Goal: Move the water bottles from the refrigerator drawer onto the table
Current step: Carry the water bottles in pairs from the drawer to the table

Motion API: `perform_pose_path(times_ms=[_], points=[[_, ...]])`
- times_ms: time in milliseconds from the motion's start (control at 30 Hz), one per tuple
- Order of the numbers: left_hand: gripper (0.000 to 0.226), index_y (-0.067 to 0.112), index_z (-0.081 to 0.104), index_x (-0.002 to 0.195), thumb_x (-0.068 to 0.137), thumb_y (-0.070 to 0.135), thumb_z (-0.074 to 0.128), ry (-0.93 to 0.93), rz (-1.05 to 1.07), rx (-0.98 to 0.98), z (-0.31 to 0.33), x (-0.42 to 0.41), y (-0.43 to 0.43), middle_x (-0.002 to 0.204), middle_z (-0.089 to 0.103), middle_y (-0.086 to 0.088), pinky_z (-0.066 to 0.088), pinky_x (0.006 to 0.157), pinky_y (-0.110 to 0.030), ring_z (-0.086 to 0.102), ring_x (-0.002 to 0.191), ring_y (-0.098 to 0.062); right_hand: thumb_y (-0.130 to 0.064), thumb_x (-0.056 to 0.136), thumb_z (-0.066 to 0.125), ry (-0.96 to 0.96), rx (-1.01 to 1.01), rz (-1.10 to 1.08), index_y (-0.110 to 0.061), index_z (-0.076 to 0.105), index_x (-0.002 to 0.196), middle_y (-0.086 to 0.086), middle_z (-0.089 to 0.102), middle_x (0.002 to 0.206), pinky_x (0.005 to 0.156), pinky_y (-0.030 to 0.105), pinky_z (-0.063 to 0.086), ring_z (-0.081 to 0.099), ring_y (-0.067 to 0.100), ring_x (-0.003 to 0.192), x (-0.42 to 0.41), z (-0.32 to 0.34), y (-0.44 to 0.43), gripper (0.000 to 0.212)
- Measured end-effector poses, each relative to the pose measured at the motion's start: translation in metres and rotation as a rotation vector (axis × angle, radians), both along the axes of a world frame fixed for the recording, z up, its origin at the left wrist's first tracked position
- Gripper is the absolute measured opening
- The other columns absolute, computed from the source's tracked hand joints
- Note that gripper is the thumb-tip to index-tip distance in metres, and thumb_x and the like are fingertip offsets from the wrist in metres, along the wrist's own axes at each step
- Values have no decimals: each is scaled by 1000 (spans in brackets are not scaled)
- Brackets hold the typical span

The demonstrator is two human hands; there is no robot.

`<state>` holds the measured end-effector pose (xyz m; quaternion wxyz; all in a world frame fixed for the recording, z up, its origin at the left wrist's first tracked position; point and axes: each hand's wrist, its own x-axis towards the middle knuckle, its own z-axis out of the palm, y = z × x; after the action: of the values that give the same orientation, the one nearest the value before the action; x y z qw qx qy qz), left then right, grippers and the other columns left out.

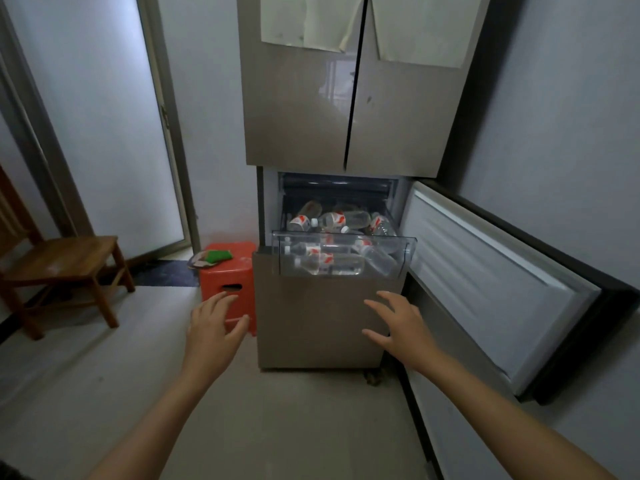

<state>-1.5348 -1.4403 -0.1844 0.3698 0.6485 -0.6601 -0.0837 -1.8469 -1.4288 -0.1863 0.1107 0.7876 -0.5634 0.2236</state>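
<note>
A clear plastic refrigerator drawer (408,249) stands pulled out of the lower compartment. Several clear water bottles (330,264) with red-and-white labels lie on their sides in it, piled up to the rim. Both my arms reach forward below the drawer. My left hand (216,322) hovers with fingers spread and relaxed, empty, in front of the red stool. My right hand (398,325) is also spread and empty, in front of the brown lower door panel (311,323), a short way under the drawer. No table is in view.
The refrigerator's lower right door (491,285) hangs open to the right. A red plastic stool (230,282) with a green item on top stands left of the fridge. A wooden chair (65,265) sits at the far left by a frosted glass door (114,119).
</note>
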Motion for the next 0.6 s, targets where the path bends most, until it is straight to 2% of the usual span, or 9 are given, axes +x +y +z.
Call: perform_pose_path(times_ms=[167,333,467,600], points=[[44,8,56,119,82,31,57,19,-43,-29,5,-1,-86,128,53,-15,34,99,-45,42,119,-34,-31,60,85,80,16,3,-11,65,110,20,63,110,75,48,51,62,36,100,5,10,-76,57],[39,9,55,121,84,19,62,90,-120,-46,14,-9,-171,132,49,-13,31,103,-44,38,125,-30,-30,60,84,54,15,-58,-12,65,109,17,63,108,73,46,51,64,34,96,9,35,-148,56],[39,9,55,121,84,19,62,88,-161,48,-7,-16,-216,133,49,-12,30,103,-42,37,125,-29,-37,54,85,109,49,-105,-15,66,105,14,66,104,66,44,54,66,32,92,4,19,-179,59],[40,9,55,122,84,20,63,69,-249,116,-26,-35,-244,135,47,-12,29,105,-41,35,127,-29,-39,53,86,120,160,-172,-17,65,107,16,65,106,68,45,53,65,33,95,-19,6,-196,63]])
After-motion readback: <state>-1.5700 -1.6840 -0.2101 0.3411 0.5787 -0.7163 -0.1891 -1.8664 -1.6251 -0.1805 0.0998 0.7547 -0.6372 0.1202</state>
